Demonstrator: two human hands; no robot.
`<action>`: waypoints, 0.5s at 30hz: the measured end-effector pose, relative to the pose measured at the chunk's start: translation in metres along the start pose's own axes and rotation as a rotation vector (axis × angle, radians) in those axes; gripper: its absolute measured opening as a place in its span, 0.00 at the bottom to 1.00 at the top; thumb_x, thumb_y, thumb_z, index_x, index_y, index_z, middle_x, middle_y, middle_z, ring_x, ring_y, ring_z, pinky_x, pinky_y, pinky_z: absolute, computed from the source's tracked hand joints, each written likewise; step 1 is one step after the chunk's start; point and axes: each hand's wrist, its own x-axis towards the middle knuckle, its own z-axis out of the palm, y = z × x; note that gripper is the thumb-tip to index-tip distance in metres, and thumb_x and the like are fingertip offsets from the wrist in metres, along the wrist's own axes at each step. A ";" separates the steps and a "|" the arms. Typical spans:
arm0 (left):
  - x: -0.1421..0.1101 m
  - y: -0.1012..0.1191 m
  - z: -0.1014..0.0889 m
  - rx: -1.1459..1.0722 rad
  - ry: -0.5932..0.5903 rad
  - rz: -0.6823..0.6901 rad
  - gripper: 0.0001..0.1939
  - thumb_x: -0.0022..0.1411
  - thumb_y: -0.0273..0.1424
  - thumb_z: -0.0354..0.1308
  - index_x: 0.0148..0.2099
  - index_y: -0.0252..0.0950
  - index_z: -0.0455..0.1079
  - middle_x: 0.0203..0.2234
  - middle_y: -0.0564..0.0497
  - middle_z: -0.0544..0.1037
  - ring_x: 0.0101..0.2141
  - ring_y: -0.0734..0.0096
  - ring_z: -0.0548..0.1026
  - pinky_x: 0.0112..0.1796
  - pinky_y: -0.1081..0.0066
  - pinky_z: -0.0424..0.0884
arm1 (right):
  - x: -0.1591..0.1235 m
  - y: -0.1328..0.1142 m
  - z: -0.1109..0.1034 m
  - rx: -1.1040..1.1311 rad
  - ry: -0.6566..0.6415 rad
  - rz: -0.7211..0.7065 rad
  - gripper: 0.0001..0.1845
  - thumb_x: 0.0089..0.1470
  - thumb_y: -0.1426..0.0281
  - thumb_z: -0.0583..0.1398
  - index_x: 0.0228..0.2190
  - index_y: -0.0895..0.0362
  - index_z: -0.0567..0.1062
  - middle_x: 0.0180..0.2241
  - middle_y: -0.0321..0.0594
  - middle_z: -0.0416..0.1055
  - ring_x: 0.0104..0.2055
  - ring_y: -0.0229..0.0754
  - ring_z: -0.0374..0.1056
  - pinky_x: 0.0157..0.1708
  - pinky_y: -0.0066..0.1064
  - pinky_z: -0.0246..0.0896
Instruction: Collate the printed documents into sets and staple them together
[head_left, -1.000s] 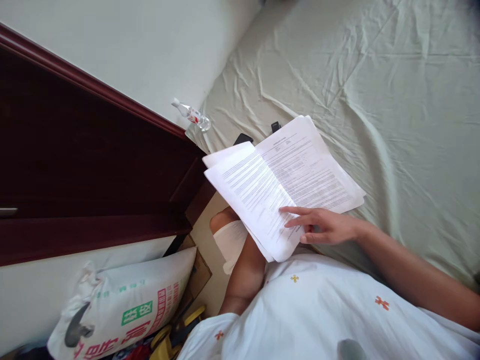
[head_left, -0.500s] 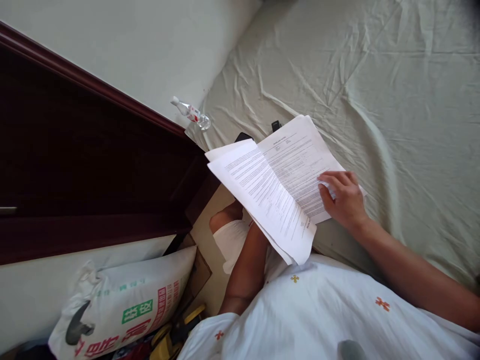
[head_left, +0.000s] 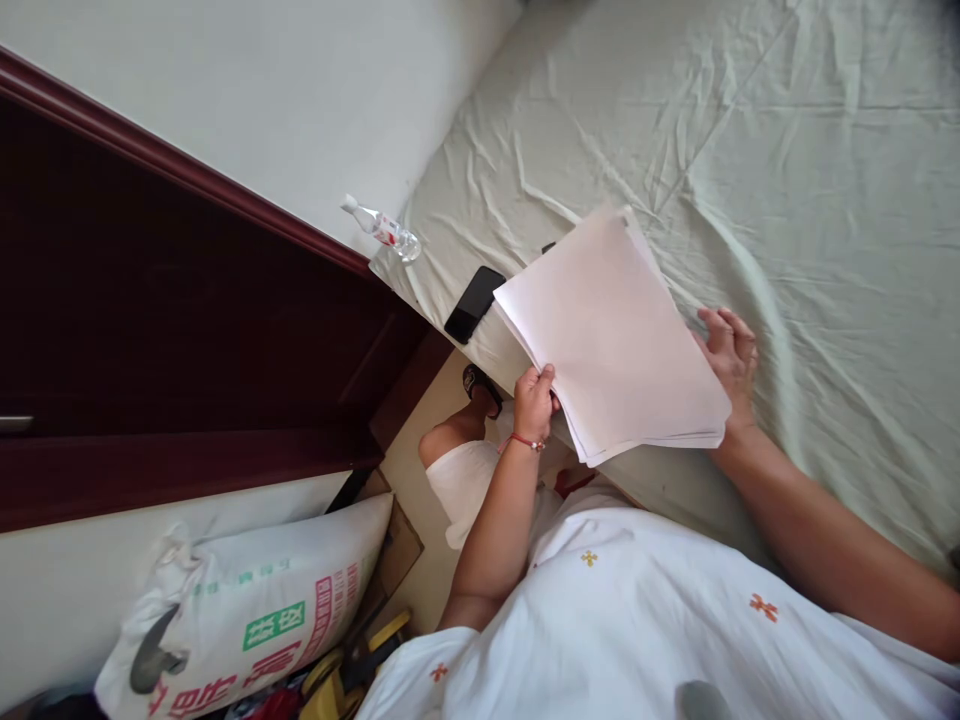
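A stack of white papers (head_left: 611,335) is tilted above the bed, its blank side facing up. My left hand (head_left: 535,403), with a red bracelet at the wrist, is closed on the left edge of the stack, thumb on top. Beside the right edge is my right hand (head_left: 731,355), its fingers loosely bent and apart; the paper hides part of it. On the bed's edge, left of the papers, lies a black phone (head_left: 475,304). A small dark object (head_left: 548,247) shows just past their upper left side.
A clear plastic bottle (head_left: 384,228) lies in the bed's corner by the wall. Wrinkled pale sheet (head_left: 847,250) covers the bed. Dark red wooden furniture (head_left: 187,300) runs along the left. Below it is a white printed sack (head_left: 262,600), near yellow and black items (head_left: 345,670).
The printed pages that lay open are now turned over into one stack, blank side up. My left hand and the phone have come into view. My right hand moved off the page to the right.
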 end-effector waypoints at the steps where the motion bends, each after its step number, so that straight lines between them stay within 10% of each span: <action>1: 0.000 -0.001 0.000 0.007 0.004 -0.005 0.22 0.61 0.44 0.69 0.29 0.35 0.64 0.16 0.61 0.64 0.14 0.83 0.58 0.15 0.77 0.53 | 0.000 -0.001 -0.001 0.005 0.010 -0.008 0.11 0.66 0.67 0.54 0.44 0.49 0.76 0.65 0.45 0.67 0.71 0.56 0.54 0.68 0.59 0.52; 6: 0.001 -0.001 -0.001 -0.005 -0.008 0.001 0.22 0.61 0.44 0.69 0.30 0.35 0.64 0.17 0.61 0.64 0.14 0.82 0.59 0.15 0.77 0.53 | 0.001 -0.010 -0.013 -0.007 0.027 -0.047 0.12 0.66 0.65 0.54 0.33 0.52 0.76 0.56 0.52 0.73 0.63 0.61 0.58 0.59 0.55 0.58; 9: 0.001 -0.001 -0.001 -0.009 -0.003 -0.009 0.23 0.60 0.45 0.69 0.30 0.35 0.64 0.16 0.61 0.64 0.14 0.82 0.59 0.15 0.77 0.53 | 0.002 -0.011 -0.020 0.126 -0.036 -0.009 0.15 0.62 0.60 0.58 0.25 0.52 0.69 0.35 0.49 0.73 0.45 0.55 0.63 0.49 0.49 0.60; 15: 0.001 -0.001 -0.003 -0.040 -0.030 -0.032 0.24 0.57 0.48 0.71 0.31 0.35 0.66 0.18 0.60 0.65 0.16 0.81 0.60 0.17 0.77 0.54 | -0.003 -0.014 -0.023 0.876 -0.377 0.072 0.19 0.46 0.55 0.71 0.23 0.53 0.72 0.25 0.37 0.66 0.31 0.45 0.61 0.34 0.38 0.60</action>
